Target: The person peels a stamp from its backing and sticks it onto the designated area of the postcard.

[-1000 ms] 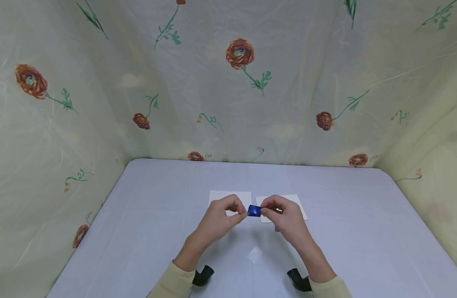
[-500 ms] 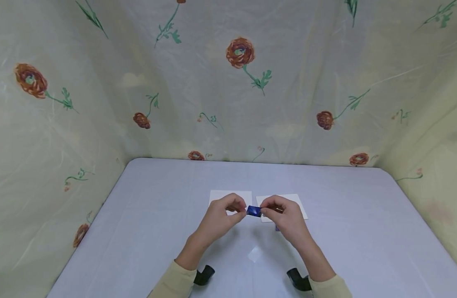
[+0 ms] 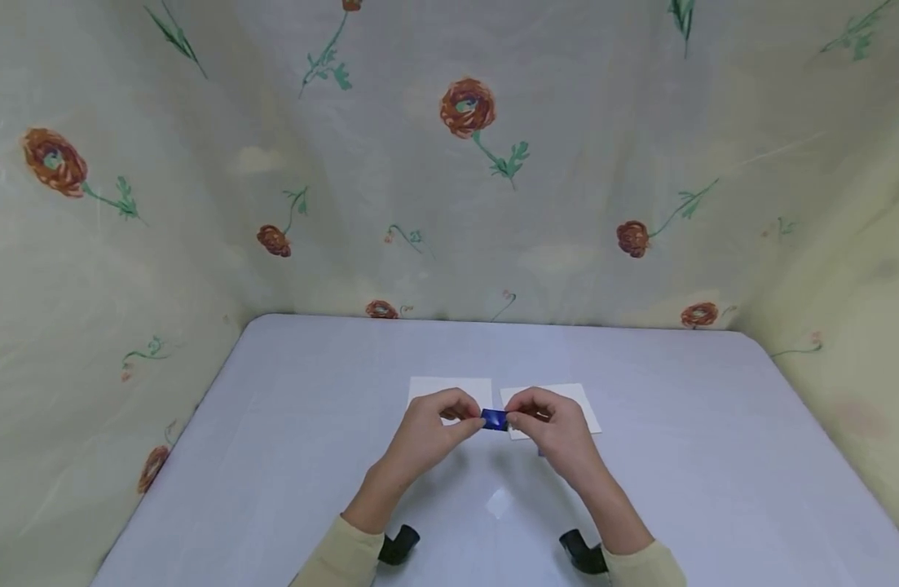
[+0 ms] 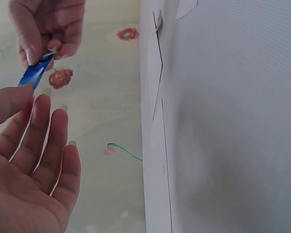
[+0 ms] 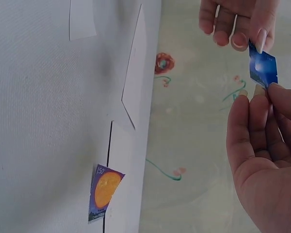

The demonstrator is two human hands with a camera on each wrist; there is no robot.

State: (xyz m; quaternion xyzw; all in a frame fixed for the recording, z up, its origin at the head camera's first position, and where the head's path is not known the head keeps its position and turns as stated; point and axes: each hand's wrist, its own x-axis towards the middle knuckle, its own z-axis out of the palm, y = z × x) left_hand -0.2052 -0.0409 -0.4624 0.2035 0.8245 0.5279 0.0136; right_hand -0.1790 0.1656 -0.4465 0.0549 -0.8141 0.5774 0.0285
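A small glossy blue postage stamp (image 3: pixel 495 419) is stretched between both hands above the table. My left hand (image 3: pixel 434 420) pinches its left edge between thumb and forefinger; my right hand (image 3: pixel 555 424) pinches the right edge the same way. In the right wrist view the blue stamp (image 5: pixel 263 67) shows a bright, light-reflecting face, with the left thumb over its upper corner. The other fingers of the left hand (image 4: pixel 34 179) spread loosely in the left wrist view. A second stamp (image 5: pixel 105 190), purple with an orange disc, lies on the table at the edge of a white sheet.
Two white sheets lie side by side beyond the hands, the left sheet (image 3: pixel 449 385) and the right sheet (image 3: pixel 577 401). A small pale square (image 3: pixel 499 502) is on the white table (image 3: pixel 310 391) nearer me. Black wrist mounts (image 3: pixel 399 545) stick out from the sleeves. A flowered curtain (image 3: pixel 552 228) surrounds the table.
Both hands keep their pinch on the blue stamp and barely move. The stamp has tipped slightly and looks a little narrower in height. The head view has shifted slightly.
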